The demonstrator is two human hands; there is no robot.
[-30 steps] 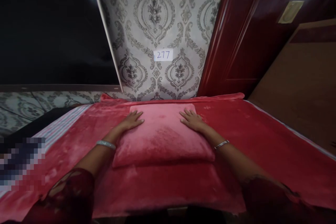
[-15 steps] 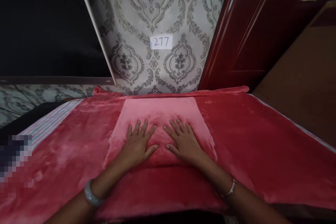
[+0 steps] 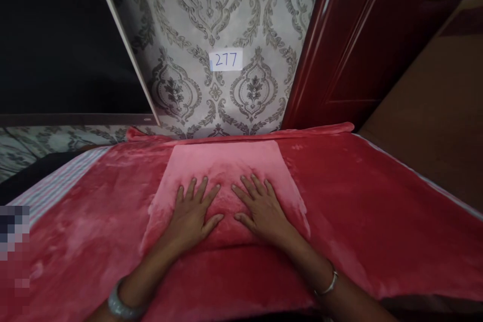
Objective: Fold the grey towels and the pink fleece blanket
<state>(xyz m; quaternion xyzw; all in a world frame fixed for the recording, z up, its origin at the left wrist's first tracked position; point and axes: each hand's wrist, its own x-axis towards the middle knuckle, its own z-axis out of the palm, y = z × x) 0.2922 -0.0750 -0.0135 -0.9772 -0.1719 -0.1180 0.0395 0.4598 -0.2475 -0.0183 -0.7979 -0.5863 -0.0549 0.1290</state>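
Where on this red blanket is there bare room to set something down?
Bare red blanket lies right of the folded pink cloth, toward the brown panel, and left of it toward the striped sheet. The middle is crowded: left hand and right hand press the cloth.

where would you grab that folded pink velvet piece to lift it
Take the folded pink piece by its two near corners, coming from the near edge. It lies flat on the red blanket, left hand and right hand pressed open on it, and that edge looks raised and within reach.
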